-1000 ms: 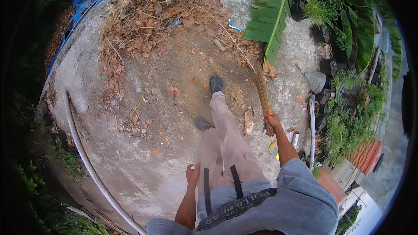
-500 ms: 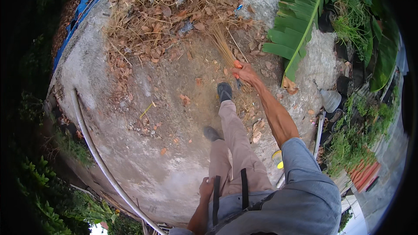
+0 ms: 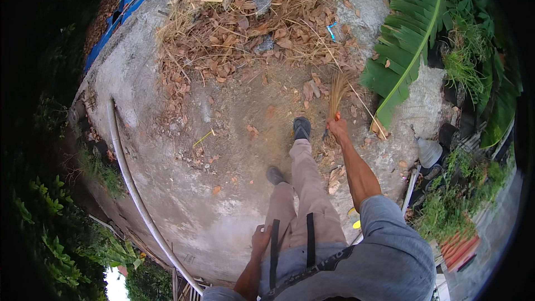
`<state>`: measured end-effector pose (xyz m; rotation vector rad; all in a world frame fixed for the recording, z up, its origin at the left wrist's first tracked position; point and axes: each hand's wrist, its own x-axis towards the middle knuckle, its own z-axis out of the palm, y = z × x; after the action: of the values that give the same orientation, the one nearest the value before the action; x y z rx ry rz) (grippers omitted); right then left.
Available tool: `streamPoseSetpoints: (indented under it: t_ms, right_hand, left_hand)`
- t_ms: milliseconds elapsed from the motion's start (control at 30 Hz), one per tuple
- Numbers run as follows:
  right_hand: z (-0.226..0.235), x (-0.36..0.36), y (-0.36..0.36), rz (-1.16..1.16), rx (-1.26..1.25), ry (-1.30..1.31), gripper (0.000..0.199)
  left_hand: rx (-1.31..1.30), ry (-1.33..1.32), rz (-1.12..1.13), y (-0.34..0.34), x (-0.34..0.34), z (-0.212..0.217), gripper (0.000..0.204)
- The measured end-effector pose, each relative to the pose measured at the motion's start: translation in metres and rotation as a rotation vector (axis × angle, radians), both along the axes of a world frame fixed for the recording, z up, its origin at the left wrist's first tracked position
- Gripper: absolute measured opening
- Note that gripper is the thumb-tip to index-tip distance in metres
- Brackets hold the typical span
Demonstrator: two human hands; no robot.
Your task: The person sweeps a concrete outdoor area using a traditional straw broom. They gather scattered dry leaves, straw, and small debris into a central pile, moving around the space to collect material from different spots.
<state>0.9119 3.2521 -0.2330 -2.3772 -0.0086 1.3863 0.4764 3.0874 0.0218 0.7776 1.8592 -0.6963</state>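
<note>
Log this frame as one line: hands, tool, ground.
right hand: grips straw broom, bristles on dirt | left hand: empty, at hip | ground: concrete slab, dry leaf pile ahead

Soft even daylight, sharp centre (rim bent, perhaps blurred, black vignette)

The right hand (image 3: 337,128) hides the straw broom's (image 3: 336,92) handle; the left forearm runs off-frame.
</note>
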Motion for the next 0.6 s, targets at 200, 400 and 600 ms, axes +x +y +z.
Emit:
streamPoseSetpoints:
  t_ms: [200,400,600]
  right_hand:
    - [0.035,-0.009,0.190,0.649,0.423,0.203,0.023]
    - [0.075,0.002,0.093,0.386,0.441,0.159,0.016]
    - [0.164,-0.076,-0.040,0.068,0.340,0.118,0.012]
  left_hand:
    - [0.064,0.068,-0.012,0.006,0.005,0.001,0.055]
    - [0.085,0.062,-0.041,0.056,-0.005,0.012,0.070]
    - [-0.019,0.120,0.022,0.072,-0.051,0.003,0.102]
